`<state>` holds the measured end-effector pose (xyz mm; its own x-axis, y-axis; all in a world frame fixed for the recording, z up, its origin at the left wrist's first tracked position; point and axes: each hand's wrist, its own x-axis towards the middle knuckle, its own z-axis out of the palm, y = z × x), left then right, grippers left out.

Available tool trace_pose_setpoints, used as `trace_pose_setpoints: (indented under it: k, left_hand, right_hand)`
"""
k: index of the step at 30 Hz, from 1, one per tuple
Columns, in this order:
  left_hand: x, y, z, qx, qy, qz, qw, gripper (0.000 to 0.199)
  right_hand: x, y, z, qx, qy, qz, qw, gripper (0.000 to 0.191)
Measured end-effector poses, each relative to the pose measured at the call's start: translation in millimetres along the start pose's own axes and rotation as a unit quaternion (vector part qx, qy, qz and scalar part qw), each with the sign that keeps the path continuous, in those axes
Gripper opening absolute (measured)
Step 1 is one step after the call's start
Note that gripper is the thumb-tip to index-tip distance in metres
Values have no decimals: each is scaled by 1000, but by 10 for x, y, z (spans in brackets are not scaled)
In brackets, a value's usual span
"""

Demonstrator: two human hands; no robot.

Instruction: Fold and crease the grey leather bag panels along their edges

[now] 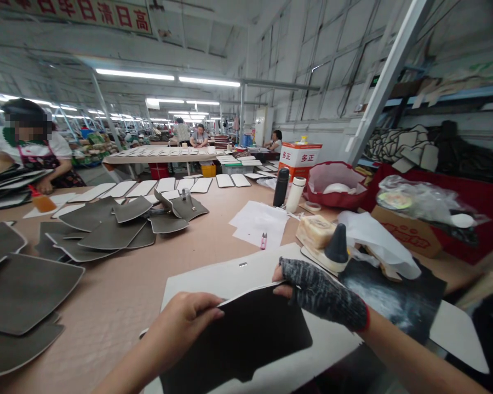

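Observation:
A dark panel with a thin white edge (246, 328) is held up in front of me, tilted over a large white sheet (205, 276). My left hand (189, 320), bare, pinches its upper edge on the left between thumb and fingers. Farther along that same edge, my right hand (312, 290), in a grey fingerless knit glove with a red cuff, grips the panel near its corner. A small metallic piece (242, 265) lies on the white sheet beyond the panel. Pink-handled snips (263, 241) rest on thin white paper (246, 221) farther back.
Dark curved panels (110, 230) lie piled at left, more (20, 295) nearer me. A black cone (337, 243), a yellowish block (315, 231), two bottles (281, 187) and a red bag (332, 183) stand at right. A co-worker (33, 142) handles panels at far left.

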<state>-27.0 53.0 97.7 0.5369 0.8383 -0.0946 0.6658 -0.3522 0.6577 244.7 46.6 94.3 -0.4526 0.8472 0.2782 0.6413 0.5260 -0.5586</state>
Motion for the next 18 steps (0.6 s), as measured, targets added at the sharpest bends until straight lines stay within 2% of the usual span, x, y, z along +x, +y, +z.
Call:
trace_pose_setpoints:
  k: [6,10,14,16,18]
  left_hand:
    - [64,119,43,-60,-23,23,998,24]
    - [148,317,96,-68,-23,46,996,27]
    - [187,433,129,-96,-14,58,994,27]
    - [171,407,142,-105,-11,50,993,26]
    - [129,313,156,-102,-7,27,994,24]
  right_hand:
    - [50,-146,-10,4,9,-83,996,27]
    - [86,-227,41,-14,19,-106,994,35]
    - [83,-269,130,-50,18,-109,993,32]
    - [17,-236,168,-94,58,-116,987,29]
    - [-86,-150,182,-131,151,-132,971,24]
